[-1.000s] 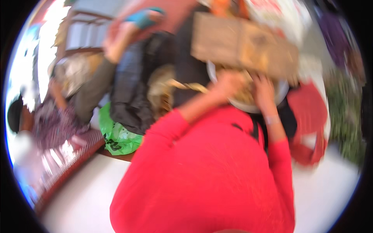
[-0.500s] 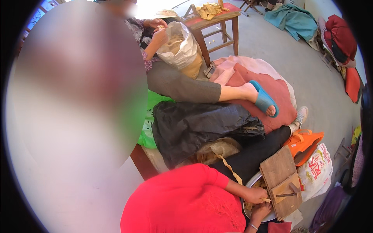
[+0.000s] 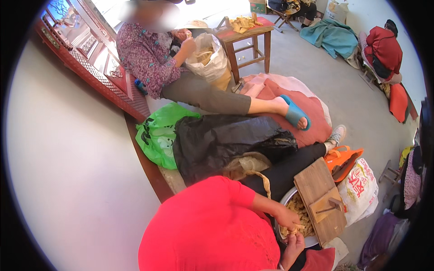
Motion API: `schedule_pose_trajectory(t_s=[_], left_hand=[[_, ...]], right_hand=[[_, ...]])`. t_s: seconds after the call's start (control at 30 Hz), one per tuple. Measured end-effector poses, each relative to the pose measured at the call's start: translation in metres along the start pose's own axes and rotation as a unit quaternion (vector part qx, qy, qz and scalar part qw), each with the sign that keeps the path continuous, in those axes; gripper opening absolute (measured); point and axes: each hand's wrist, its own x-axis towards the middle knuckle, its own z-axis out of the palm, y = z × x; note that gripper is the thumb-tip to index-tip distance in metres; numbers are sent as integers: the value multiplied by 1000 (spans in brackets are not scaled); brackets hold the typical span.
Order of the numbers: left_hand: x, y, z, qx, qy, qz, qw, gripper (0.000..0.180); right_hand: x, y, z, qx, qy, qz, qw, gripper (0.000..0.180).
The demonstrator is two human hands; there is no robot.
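Note:
My left hand (image 3: 286, 218) reaches out of a red sleeve to a metal basin (image 3: 285, 201) on my lap, filled with pale dried pieces (image 3: 300, 210). My right hand (image 3: 294, 245) is just below it, and the fingers of both hands pinch a small pale piece (image 3: 294, 229) at the basin's near edge. A wooden board (image 3: 318, 198) with a small wooden block and a metal pin fixed on it lies across the basin, just right of my hands. My black-trousered legs stretch up and right to a grey sneaker (image 3: 337, 134).
Another person sits to my left in a patterned top with a blue sandal (image 3: 294, 114), a hand at a white sack (image 3: 209, 61). A black bag (image 3: 221, 140) and a green bag (image 3: 158, 135) lie between us. There are also a wooden stool (image 3: 246, 34), an orange bag (image 3: 343, 159), a printed sack (image 3: 361, 187) and a seated person in red (image 3: 384, 47).
The view has swung round and sharpened, and the blur near the lens is gone. My hands stay at the basin by the wooden board.

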Motion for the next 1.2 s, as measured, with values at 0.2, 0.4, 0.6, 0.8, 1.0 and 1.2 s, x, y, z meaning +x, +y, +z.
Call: schedule_pose_trajectory(t_s=[0.2,0.4,0.6,0.8,1.0,1.2], left_hand=[[3,17,28,210,70,-44,974,21],[-16,28,24,-56,50,-100,992,21],[-26,11,1,25,71,-139,987,22],[5,-5,25,18,56,-205,977,15],[-3,54,8,5,-55,-209,976,28],[0,164,-27,321,-6,24,947,27]], right_hand=[[-19,4,-28,-43,1,-18,999,11],[-24,2,-42,-159,-44,-94,982,13],[1,16,-31,-291,-14,-167,942,20],[6,-40,10,-429,77,-372,820,32],[43,-30,-10,-402,129,-350,836,23],[-7,-81,-29,-259,18,-161,952,20]])
